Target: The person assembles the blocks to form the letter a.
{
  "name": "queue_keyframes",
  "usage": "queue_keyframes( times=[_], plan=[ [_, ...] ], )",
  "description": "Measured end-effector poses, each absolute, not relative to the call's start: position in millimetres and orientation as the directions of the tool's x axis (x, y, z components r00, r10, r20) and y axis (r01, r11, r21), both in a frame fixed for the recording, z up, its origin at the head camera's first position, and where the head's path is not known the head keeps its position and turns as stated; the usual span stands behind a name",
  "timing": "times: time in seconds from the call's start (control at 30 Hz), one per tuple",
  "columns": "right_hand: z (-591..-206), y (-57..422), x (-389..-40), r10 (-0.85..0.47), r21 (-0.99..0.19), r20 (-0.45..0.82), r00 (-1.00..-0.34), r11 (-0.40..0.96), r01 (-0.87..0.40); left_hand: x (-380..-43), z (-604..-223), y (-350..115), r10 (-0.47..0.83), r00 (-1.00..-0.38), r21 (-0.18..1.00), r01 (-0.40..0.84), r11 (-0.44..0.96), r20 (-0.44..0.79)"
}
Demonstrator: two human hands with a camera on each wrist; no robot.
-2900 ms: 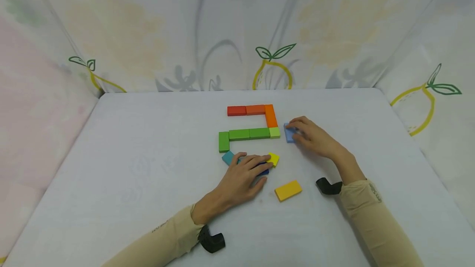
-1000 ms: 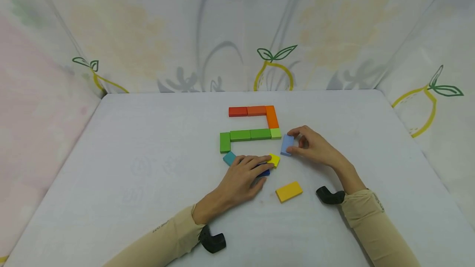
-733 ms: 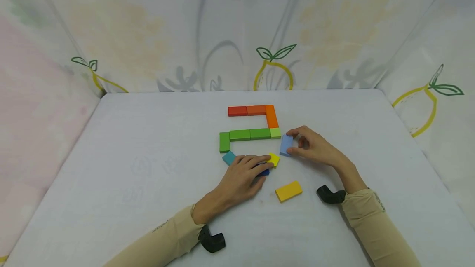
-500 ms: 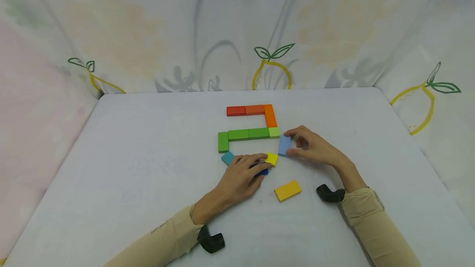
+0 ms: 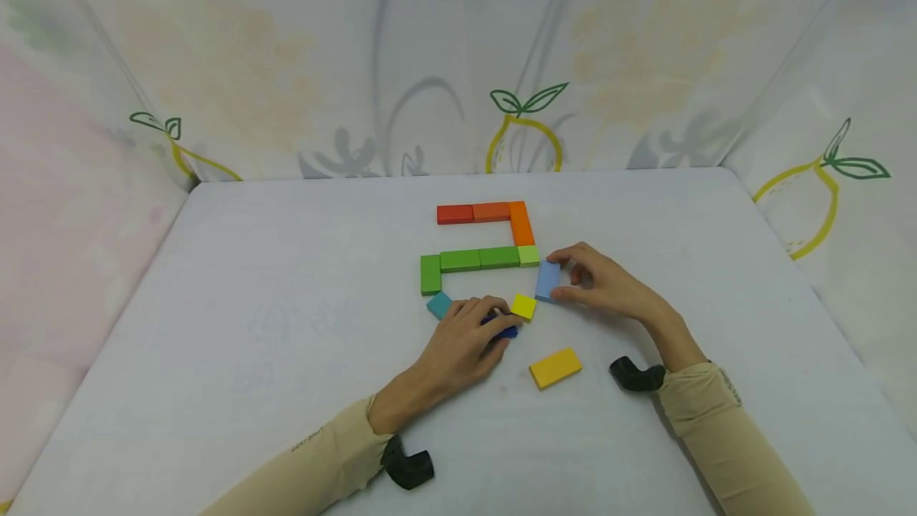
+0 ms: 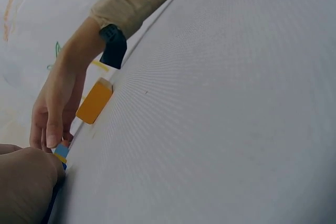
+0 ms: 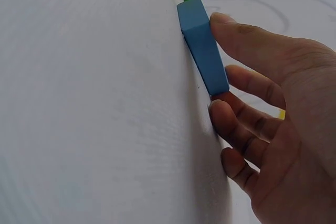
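My right hand (image 5: 602, 283) pinches a light blue rectangular block (image 5: 548, 282) between thumb and finger; it lies on the table, close to the yellow square block (image 5: 524, 306). In the right wrist view, the thumb is at the light blue block's (image 7: 205, 45) near side. My left hand (image 5: 458, 347) rests over a dark blue block (image 5: 507, 332), fingers loosely bent and partly covering it. A teal block (image 5: 439, 306) shows beyond the left fingers. In the left wrist view my left hand (image 6: 26, 184) mostly hides its own work.
A winding row of red, orange and green blocks (image 5: 461, 261) lies beyond the hands, ending in a light green square (image 5: 528, 256). A loose amber block (image 5: 556, 368) lies nearer, between the forearms. The table (image 5: 286, 301) is white, with printed cloth (image 5: 315, 62) behind.
My right hand has brought the light blue block nearer and left, to beside the yellow square. My left fingers have drawn back off the yellow square, which shows fully now.
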State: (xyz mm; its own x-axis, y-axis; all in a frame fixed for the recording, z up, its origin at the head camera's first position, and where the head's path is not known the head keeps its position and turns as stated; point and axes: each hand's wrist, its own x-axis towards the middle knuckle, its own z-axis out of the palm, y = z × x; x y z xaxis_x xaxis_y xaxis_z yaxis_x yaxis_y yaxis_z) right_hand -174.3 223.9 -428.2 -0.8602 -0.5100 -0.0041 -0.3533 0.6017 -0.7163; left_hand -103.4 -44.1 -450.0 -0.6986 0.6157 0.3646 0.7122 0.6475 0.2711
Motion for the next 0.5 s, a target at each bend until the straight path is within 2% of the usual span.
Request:
queue_keyframes(
  times=[0.5],
  plan=[
    [-426.8,222.4,-170.9,-0.54,-0.703,0.014,-0.841,0.593,-0.392,-102.8,-449.1,-44.6,0.607,-0.706,0.27,0.704,0.657,0.365]
  ],
)
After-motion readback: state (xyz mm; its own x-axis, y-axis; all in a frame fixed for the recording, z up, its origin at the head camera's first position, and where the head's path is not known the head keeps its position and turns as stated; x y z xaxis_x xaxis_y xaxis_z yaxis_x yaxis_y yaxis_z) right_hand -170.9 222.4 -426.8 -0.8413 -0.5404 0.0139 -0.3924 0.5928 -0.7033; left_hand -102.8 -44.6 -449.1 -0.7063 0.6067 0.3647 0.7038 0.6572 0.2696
